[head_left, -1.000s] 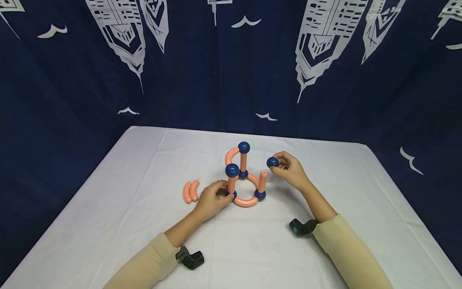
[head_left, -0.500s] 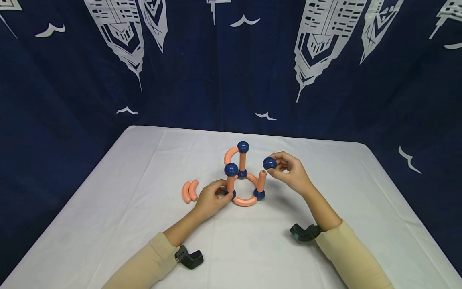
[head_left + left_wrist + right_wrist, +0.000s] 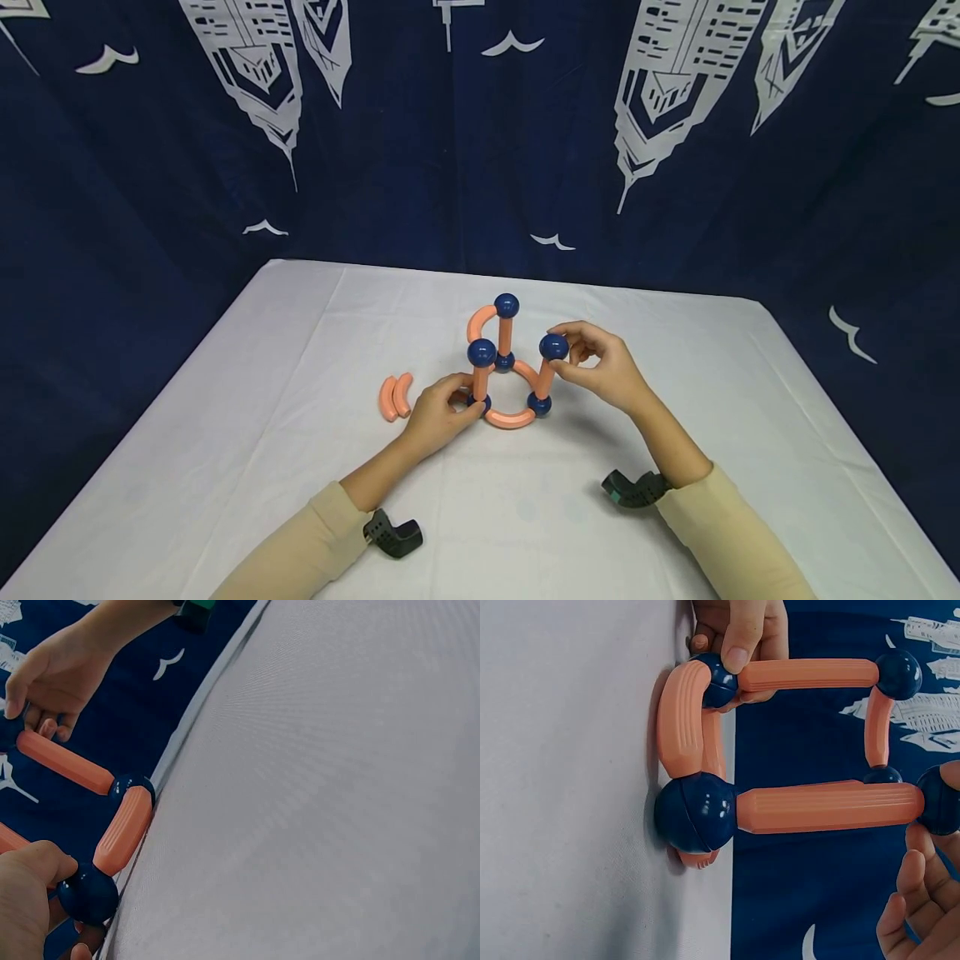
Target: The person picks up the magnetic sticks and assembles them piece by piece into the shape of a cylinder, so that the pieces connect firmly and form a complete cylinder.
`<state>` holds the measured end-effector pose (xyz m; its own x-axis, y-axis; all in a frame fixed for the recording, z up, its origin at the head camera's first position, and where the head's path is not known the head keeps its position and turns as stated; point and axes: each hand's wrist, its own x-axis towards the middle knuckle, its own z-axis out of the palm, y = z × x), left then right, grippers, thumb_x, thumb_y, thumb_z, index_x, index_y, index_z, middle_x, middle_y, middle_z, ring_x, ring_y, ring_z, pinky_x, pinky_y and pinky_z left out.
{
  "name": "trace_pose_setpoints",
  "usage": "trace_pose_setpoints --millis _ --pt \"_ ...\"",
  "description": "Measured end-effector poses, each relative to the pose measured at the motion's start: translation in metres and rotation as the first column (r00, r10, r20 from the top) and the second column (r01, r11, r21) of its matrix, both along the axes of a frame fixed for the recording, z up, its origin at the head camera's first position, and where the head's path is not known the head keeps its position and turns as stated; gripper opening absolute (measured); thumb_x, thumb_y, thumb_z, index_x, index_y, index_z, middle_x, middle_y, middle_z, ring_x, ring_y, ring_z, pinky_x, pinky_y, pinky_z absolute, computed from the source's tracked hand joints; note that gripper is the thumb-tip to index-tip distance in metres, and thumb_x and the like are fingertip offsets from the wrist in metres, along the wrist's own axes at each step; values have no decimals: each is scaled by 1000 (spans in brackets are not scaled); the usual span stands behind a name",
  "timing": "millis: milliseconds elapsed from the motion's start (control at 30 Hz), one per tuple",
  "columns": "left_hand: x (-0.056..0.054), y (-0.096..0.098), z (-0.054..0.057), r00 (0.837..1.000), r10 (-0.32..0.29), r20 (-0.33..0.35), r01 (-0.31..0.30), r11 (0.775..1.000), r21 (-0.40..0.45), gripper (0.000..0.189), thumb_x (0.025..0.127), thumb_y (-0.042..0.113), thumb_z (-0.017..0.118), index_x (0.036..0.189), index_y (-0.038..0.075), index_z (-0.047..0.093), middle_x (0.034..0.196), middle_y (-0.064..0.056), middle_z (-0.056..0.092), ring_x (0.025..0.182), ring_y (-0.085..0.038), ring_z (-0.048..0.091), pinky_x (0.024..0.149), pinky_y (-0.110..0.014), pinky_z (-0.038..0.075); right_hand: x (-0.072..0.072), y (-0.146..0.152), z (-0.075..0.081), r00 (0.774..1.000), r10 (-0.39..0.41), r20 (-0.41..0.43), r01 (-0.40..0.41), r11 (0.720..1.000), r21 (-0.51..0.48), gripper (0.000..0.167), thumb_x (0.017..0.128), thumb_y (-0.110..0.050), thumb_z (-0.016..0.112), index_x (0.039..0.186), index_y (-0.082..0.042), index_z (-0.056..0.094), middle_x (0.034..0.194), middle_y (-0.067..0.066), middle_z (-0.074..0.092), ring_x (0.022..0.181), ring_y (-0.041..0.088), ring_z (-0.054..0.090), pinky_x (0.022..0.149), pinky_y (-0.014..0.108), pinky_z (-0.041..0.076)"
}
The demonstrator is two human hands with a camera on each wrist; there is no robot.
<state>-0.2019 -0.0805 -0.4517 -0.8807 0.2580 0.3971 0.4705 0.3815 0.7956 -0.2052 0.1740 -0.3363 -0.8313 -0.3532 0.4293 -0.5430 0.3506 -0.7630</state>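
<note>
A frame of blue balls and orange rods stands on the table, with curved rods (image 3: 510,419) forming a ring at its base. My left hand (image 3: 438,417) holds the lower left ball (image 3: 88,894), thumb on its near side. With thumb and fingers, my right hand (image 3: 606,367) pinches a blue ball (image 3: 553,346) against the top of the right upright rod (image 3: 829,808). Blue balls also top the left post (image 3: 481,382) and the rear post (image 3: 506,337). A curved rod (image 3: 478,322) joins those two upper balls.
Two loose curved orange rods (image 3: 394,397) lie side by side left of the frame. White cloth covers the table (image 3: 480,525). Behind it hangs a dark blue curtain (image 3: 450,167) with white prints. A black wrist device (image 3: 633,489) sits at each sleeve.
My right hand has moved left and slightly down, bringing its blue ball onto the bare top of the right upright rod. The left hand keeps its hold on the lower ball.
</note>
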Motion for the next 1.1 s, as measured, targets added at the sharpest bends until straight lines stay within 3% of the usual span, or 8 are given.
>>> trace_pose_setpoints --millis 167,367,633,933,1033,1100 --pt "0 0 1 1000 -6 0 6 1000 2 27 83 6 74 110 4 68 103 -9 67 85 -21 65 76 -33 54 4 -1 1 999 22 -27 -22 1000 -20 36 77 14 69 112 12 61 85 18 62 69 16 49 67 32 45" --pt "-1 0 0 1000 -7 -6 7 1000 11 27 84 6 74 110 4 68 102 -8 67 85 -21 65 76 -33 54 -11 9 -29 1000 20 -1 -20 999 -46 48 77 11 72 123 7 58 89 17 62 69 15 49 67 26 44" --pt "-1 0 0 1000 -13 1 13 1000 14 28 84 6 74 111 4 68 104 -9 67 87 -21 65 77 -33 54 -13 13 -59 996 -9 87 7 1000 16 32 79 -3 77 108 0 64 90 14 63 75 20 54 70 32 46" --pt "-1 1 -1 1000 -7 2 7 1000 14 26 85 8 73 110 5 68 101 -7 67 85 -20 64 76 -33 53 -13 6 -87 994 -12 110 -5 988 154 36 79 -11 80 111 -2 67 96 2 63 87 24 57 73 38 48" --pt "0 0 0 1000 -3 6 3 1000 12 26 84 8 73 110 6 68 100 -6 67 84 -19 63 74 -32 53 -11 3 -92 995 -9 100 -7 987 160 34 78 -6 81 109 1 67 96 6 63 86 28 57 72 43 48" --pt "0 0 0 1000 1 -1 -1 1000 9 27 84 7 74 110 6 68 99 -6 66 83 -19 63 73 -32 52 -6 -1 -86 996 3 91 -16 989 146 33 78 -2 79 108 5 67 96 9 62 84 32 56 72 45 48"
